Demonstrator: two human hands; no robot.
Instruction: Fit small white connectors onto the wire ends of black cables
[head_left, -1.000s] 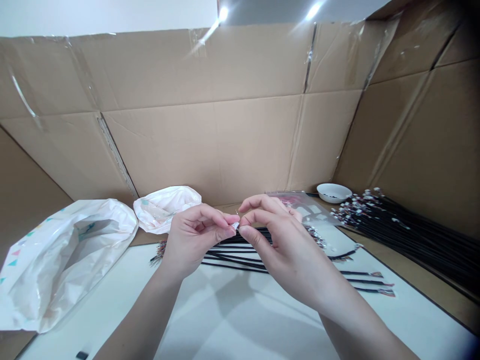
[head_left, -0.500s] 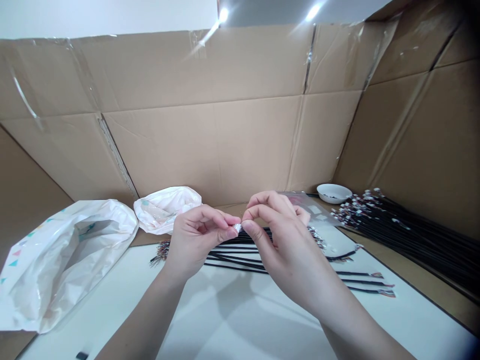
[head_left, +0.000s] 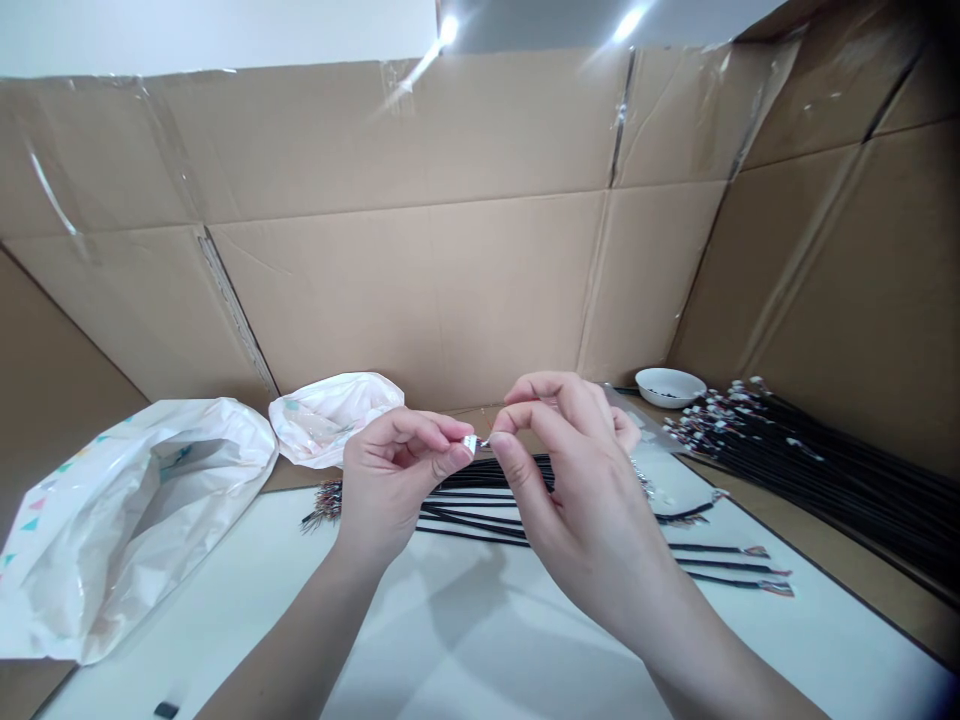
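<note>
Cataloguing nearest first, with the small white connector [head_left: 471, 444] as reference point, held up between both hands and clear of the surface.

Left hand [head_left: 397, 470]: fingers [head_left: 439, 427] closed, thumb and forefinger gripping the connector from its left. Right hand [head_left: 577, 480]: fingers [head_left: 532, 415] closed at the connector's right side, apparently pinching a fine wire end [head_left: 486, 442], too small to tell for certain. Pinching from both sides likely steadies so tiny a part.

Below the connector: white surface [head_left: 487, 640], carrying a loose bunch of black cables [head_left: 480, 510], with separate black cables [head_left: 727, 565] lying to its right. Left of the connector: white plastic bag [head_left: 127, 520] and crumpled second bag [head_left: 334, 420], probably pushed aside to keep the hands' space free. Right of the connector: clear plastic bag [head_left: 645, 425], white bowl [head_left: 667, 387] holding small dark parts, and a large bundle of white-tipped black cables [head_left: 817, 480], laid parallel, perhaps for easy picking. Beyond the connector: cardboard sheet [head_left: 405, 290], standing as a backdrop.
</note>
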